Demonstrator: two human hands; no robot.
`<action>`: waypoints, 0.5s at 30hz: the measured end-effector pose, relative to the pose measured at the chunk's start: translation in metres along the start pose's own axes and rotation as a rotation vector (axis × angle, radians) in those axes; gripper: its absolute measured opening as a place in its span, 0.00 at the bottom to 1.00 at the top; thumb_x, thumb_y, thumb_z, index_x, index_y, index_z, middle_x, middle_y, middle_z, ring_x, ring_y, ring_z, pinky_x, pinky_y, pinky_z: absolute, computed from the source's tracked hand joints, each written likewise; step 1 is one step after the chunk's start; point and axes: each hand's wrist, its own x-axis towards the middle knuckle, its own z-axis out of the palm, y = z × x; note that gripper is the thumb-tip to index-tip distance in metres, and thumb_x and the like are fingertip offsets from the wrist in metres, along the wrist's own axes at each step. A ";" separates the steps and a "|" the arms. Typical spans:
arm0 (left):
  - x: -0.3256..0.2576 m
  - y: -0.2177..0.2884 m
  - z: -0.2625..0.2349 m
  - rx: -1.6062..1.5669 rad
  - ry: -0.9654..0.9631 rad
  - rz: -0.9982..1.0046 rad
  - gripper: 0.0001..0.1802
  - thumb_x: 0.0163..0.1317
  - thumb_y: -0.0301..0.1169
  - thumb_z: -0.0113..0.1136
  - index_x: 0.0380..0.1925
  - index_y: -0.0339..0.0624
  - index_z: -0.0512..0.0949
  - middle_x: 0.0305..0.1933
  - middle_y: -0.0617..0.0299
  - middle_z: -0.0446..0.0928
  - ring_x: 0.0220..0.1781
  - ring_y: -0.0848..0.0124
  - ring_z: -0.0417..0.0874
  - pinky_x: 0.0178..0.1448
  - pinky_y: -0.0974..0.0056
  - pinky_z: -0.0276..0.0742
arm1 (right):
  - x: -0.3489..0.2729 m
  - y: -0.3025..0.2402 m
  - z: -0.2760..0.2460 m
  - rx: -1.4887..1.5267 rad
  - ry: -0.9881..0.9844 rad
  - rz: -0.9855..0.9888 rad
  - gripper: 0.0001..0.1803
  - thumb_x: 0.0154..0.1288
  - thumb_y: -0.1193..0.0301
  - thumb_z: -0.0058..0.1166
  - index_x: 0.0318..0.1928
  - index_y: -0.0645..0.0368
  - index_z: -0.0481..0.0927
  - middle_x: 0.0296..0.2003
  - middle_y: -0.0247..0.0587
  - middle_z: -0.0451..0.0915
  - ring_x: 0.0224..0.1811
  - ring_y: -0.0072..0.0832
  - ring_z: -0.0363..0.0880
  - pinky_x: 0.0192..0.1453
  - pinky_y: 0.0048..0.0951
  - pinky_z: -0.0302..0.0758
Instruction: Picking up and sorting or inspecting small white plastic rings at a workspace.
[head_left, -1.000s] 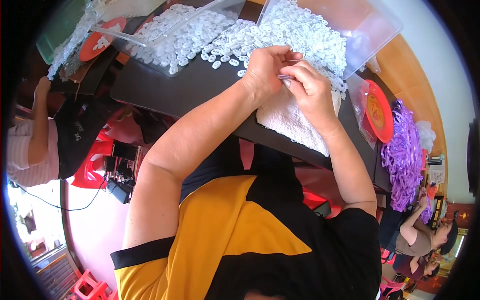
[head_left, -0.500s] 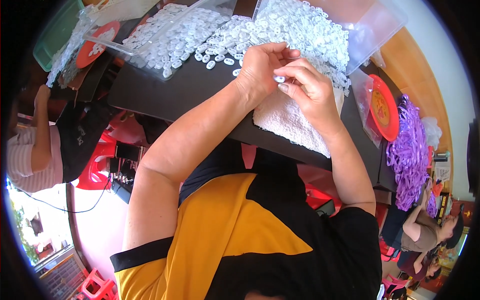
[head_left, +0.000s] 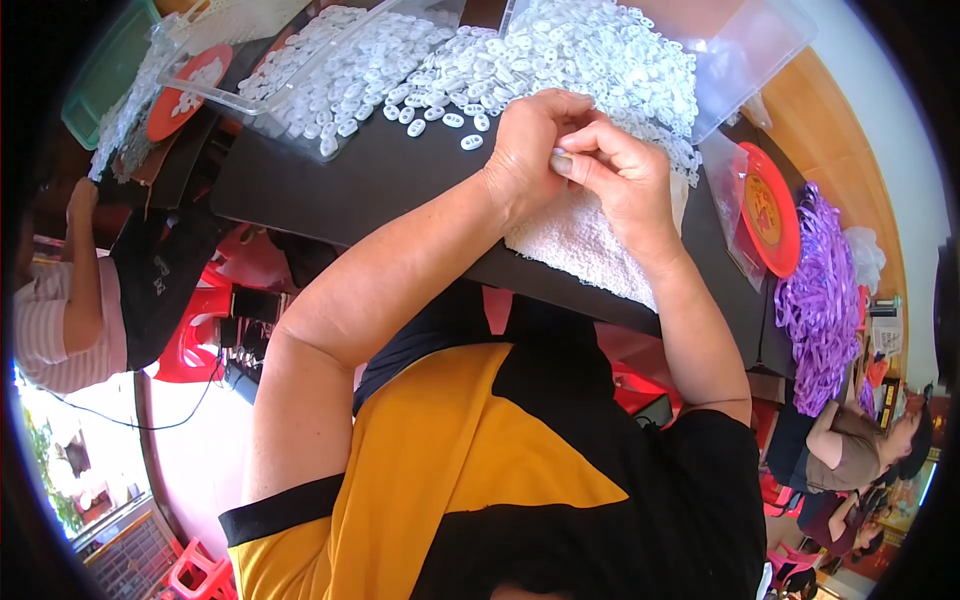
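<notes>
My left hand [head_left: 538,140] and my right hand [head_left: 628,185] meet above a white terry towel [head_left: 585,255] at the dark table's edge. Between the thumb and forefinger of my right hand a small white oval plastic piece [head_left: 558,153] is pinched, mostly covered by the fingers. My left hand is curled against it, and whatever it holds is hidden. Just beyond lies a big heap of similar white oval pieces [head_left: 590,60] with small slots. A few loose ones [head_left: 472,142] lie on the table beside my left wrist.
Clear plastic bins [head_left: 750,60] flank the heap. To the right are a red round plate [head_left: 768,210] and a bundle of purple ribbon [head_left: 818,300]. At far left a person in a striped top [head_left: 70,300] works near a red plate [head_left: 185,95]. Other people sit at lower right.
My hands have closed together, and the white oval piece, plainer before, is now mostly covered by fingers. My left hand has shifted slightly right, showing more loose pieces beside it.
</notes>
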 end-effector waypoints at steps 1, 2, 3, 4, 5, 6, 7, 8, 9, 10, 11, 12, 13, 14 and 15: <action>0.000 0.001 -0.001 0.010 0.014 -0.002 0.11 0.64 0.27 0.51 0.41 0.30 0.74 0.41 0.49 0.77 0.43 0.60 0.79 0.51 0.58 0.76 | -0.001 0.001 0.001 0.090 0.030 0.069 0.04 0.62 0.79 0.59 0.38 0.62 0.82 0.31 0.31 0.80 0.33 0.17 0.77 0.38 0.17 0.72; -0.001 0.003 -0.001 0.021 0.029 -0.004 0.10 0.63 0.26 0.51 0.41 0.30 0.74 0.40 0.50 0.77 0.43 0.61 0.79 0.50 0.59 0.76 | -0.001 -0.002 0.002 0.090 0.033 0.070 0.04 0.62 0.79 0.59 0.38 0.62 0.82 0.31 0.31 0.80 0.33 0.17 0.77 0.38 0.17 0.72; -0.002 0.004 -0.001 0.022 0.027 -0.007 0.10 0.63 0.26 0.51 0.41 0.30 0.74 0.40 0.50 0.77 0.43 0.61 0.79 0.50 0.59 0.76 | -0.001 -0.007 0.002 0.116 0.062 0.112 0.04 0.62 0.77 0.59 0.38 0.62 0.81 0.31 0.31 0.80 0.32 0.17 0.76 0.37 0.18 0.71; -0.003 0.004 0.000 0.128 0.046 0.076 0.09 0.63 0.25 0.51 0.39 0.29 0.74 0.39 0.51 0.77 0.41 0.62 0.79 0.47 0.61 0.76 | 0.000 -0.011 0.001 0.142 0.092 0.154 0.04 0.63 0.76 0.58 0.38 0.61 0.81 0.31 0.31 0.80 0.31 0.17 0.76 0.35 0.18 0.70; -0.004 0.004 0.001 0.234 0.059 0.155 0.09 0.63 0.24 0.51 0.38 0.29 0.74 0.38 0.52 0.76 0.40 0.63 0.79 0.45 0.63 0.76 | 0.001 -0.011 -0.005 0.153 0.141 0.154 0.04 0.64 0.74 0.59 0.38 0.60 0.81 0.30 0.30 0.80 0.29 0.16 0.76 0.34 0.17 0.70; -0.006 0.005 0.004 0.274 0.059 0.154 0.08 0.62 0.25 0.54 0.36 0.29 0.75 0.34 0.54 0.77 0.35 0.67 0.80 0.40 0.65 0.76 | 0.003 -0.010 -0.012 0.165 0.191 0.154 0.04 0.64 0.73 0.59 0.38 0.59 0.81 0.29 0.29 0.80 0.28 0.15 0.76 0.33 0.16 0.69; -0.005 0.004 0.003 0.278 0.052 0.149 0.08 0.62 0.25 0.54 0.36 0.29 0.75 0.34 0.54 0.77 0.35 0.67 0.80 0.40 0.65 0.76 | 0.006 -0.010 -0.022 0.159 0.209 0.169 0.05 0.64 0.73 0.59 0.39 0.59 0.80 0.29 0.30 0.80 0.28 0.16 0.76 0.32 0.17 0.68; -0.005 0.003 0.003 0.356 0.022 0.187 0.08 0.61 0.26 0.56 0.36 0.30 0.75 0.32 0.55 0.78 0.33 0.68 0.79 0.39 0.65 0.75 | 0.007 -0.009 -0.030 0.158 0.226 0.179 0.06 0.63 0.73 0.58 0.39 0.60 0.80 0.29 0.30 0.80 0.28 0.16 0.77 0.32 0.18 0.68; -0.005 0.002 0.003 0.433 -0.009 0.226 0.08 0.61 0.27 0.58 0.35 0.30 0.76 0.30 0.56 0.78 0.30 0.69 0.79 0.38 0.66 0.75 | 0.008 -0.008 -0.037 0.158 0.243 0.189 0.06 0.63 0.73 0.58 0.39 0.61 0.80 0.29 0.30 0.80 0.28 0.17 0.77 0.32 0.18 0.68; -0.005 0.000 0.003 0.437 -0.016 0.220 0.08 0.61 0.27 0.58 0.35 0.30 0.76 0.30 0.56 0.78 0.30 0.69 0.79 0.38 0.66 0.75 | 0.009 -0.005 -0.043 0.174 0.245 0.217 0.06 0.63 0.73 0.57 0.39 0.62 0.80 0.28 0.30 0.80 0.27 0.17 0.76 0.33 0.18 0.67; -0.006 0.000 0.003 0.482 -0.025 0.208 0.09 0.60 0.27 0.59 0.35 0.31 0.76 0.29 0.57 0.78 0.30 0.70 0.79 0.37 0.67 0.74 | 0.009 -0.005 -0.045 0.175 0.253 0.218 0.06 0.63 0.73 0.57 0.39 0.62 0.80 0.28 0.30 0.80 0.27 0.17 0.76 0.33 0.18 0.67; -0.007 -0.001 0.004 0.528 -0.034 0.196 0.09 0.60 0.28 0.60 0.34 0.31 0.77 0.28 0.58 0.78 0.29 0.71 0.79 0.37 0.68 0.74 | 0.009 -0.005 -0.048 0.186 0.255 0.226 0.06 0.63 0.72 0.57 0.39 0.62 0.81 0.27 0.30 0.79 0.27 0.17 0.76 0.33 0.18 0.67; -0.007 -0.002 0.004 0.532 -0.039 0.192 0.09 0.60 0.28 0.60 0.34 0.31 0.77 0.28 0.58 0.78 0.29 0.71 0.79 0.37 0.68 0.74 | 0.009 -0.005 -0.050 0.197 0.256 0.233 0.06 0.63 0.72 0.57 0.38 0.61 0.81 0.27 0.30 0.79 0.27 0.17 0.76 0.33 0.18 0.66; -0.008 -0.003 0.005 0.577 -0.053 0.198 0.08 0.60 0.28 0.60 0.33 0.31 0.77 0.27 0.59 0.78 0.28 0.72 0.78 0.36 0.69 0.74 | 0.009 -0.005 -0.051 0.199 0.262 0.234 0.06 0.63 0.72 0.57 0.38 0.61 0.81 0.27 0.30 0.79 0.27 0.17 0.76 0.33 0.18 0.66; -0.008 -0.004 0.005 0.622 -0.066 0.204 0.08 0.61 0.28 0.59 0.32 0.31 0.78 0.26 0.59 0.78 0.28 0.73 0.78 0.35 0.69 0.73 | 0.009 -0.005 -0.051 0.205 0.261 0.243 0.06 0.63 0.72 0.57 0.38 0.61 0.81 0.26 0.30 0.79 0.26 0.17 0.75 0.33 0.18 0.66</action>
